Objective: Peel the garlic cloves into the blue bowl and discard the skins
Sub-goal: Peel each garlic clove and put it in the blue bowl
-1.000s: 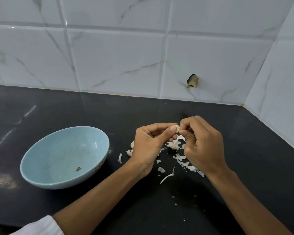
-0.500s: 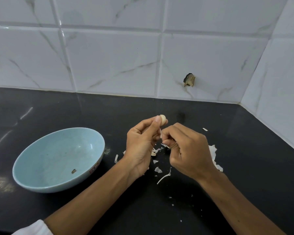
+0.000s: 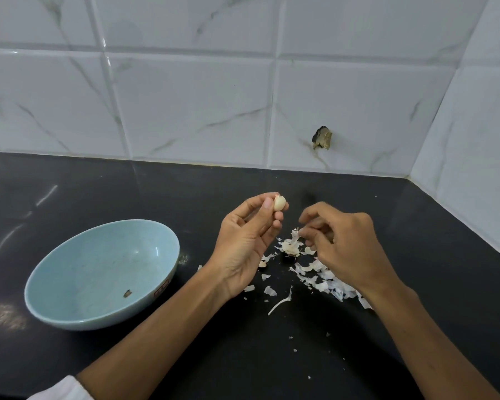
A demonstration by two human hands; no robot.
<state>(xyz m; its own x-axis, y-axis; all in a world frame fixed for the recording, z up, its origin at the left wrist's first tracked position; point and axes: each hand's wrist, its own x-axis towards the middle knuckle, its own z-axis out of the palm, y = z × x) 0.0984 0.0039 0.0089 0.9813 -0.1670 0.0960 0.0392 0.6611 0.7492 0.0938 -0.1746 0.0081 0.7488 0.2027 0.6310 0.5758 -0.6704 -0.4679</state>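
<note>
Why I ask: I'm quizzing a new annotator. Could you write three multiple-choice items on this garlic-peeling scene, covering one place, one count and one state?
1. Where on the black counter does the blue bowl stand?
A. in the right corner
B. left of the left hand
C. touching the tiled wall

2. How many cloves lie in the bowl?
A. none
B. three
C. six

3. What is the state of the garlic clove?
A. lying in the bowl
B. lying on the counter
C. pinched in the left hand's fingertips

Key:
1 B, the bowl sits on the counter left of that hand, clear of the wall.
2 A, it holds only a small brown scrap.
3 C, thumb and fingertips hold the clove above the counter.
</note>
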